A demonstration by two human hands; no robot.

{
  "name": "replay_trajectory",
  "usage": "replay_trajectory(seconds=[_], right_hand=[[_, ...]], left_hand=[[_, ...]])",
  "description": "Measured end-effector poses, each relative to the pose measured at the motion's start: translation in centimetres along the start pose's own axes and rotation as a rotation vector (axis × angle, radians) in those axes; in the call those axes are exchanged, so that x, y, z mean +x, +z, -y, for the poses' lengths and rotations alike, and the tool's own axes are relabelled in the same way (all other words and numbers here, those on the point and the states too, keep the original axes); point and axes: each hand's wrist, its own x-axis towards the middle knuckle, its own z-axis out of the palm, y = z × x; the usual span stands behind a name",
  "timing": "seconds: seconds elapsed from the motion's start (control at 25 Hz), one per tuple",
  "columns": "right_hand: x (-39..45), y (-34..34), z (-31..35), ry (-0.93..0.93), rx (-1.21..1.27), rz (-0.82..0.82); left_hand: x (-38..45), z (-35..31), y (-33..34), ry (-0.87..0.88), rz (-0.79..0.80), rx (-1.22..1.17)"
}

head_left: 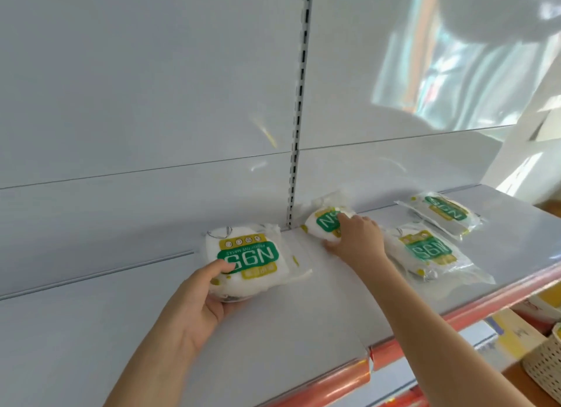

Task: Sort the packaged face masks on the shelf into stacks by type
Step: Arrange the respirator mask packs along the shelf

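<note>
Several clear packets of white N95 masks with green and yellow labels lie on a grey shelf [273, 330]. My left hand [197, 303] grips the near edge of one packet [252, 255] at the shelf's middle, thumb on its label. My right hand [355, 239] pinches a second packet [324, 221] that leans near the back wall. A third packet [431, 252] lies just right of my right hand. A fourth packet [443, 212] lies further back at the right.
The white back panel has a slotted upright [299, 118] behind the packets. An orange price strip [394, 350] runs along the shelf's front edge. Below at right are boxed goods [513, 334] and a white woven basket [546, 364].
</note>
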Motion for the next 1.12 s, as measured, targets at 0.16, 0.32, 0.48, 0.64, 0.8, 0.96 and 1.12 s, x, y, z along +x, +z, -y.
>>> replay_trajectory(seconds=[0.16,0.32,0.48,0.64,0.8,0.96,1.12], right_hand=[[-5.0,-1.9,4.3,0.107,0.543,-0.171],[-12.3,-1.9,14.0,-0.259,0.648,-0.111],[-16.4,-1.2,20.0,-0.597,0.915,-0.059],[-17.7,-3.0,24.4,-0.503,1.092,0.183],[-20.4,-4.8,30.8,-0.287,1.491,0.971],[-19.8,-3.7,37.6,-0.179,1.398,0.752],[-19.7,-1.3,43.8,-0.314,0.891,0.429]], left_hand=[[-0.9,0.0,-1.9,0.15,-0.12,0.148],[-3.9,-1.3,-4.2,0.196,-0.067,0.162],[-7.2,-3.1,-9.5,0.281,-0.247,0.145],[-11.7,-5.4,-17.0,0.363,-0.321,0.155],[-15.5,-7.8,-21.9,0.384,-0.277,0.295],[-18.7,-11.0,-28.5,0.816,-0.879,0.553],[-18.2,-12.6,-36.9,0.691,-1.145,1.153]])
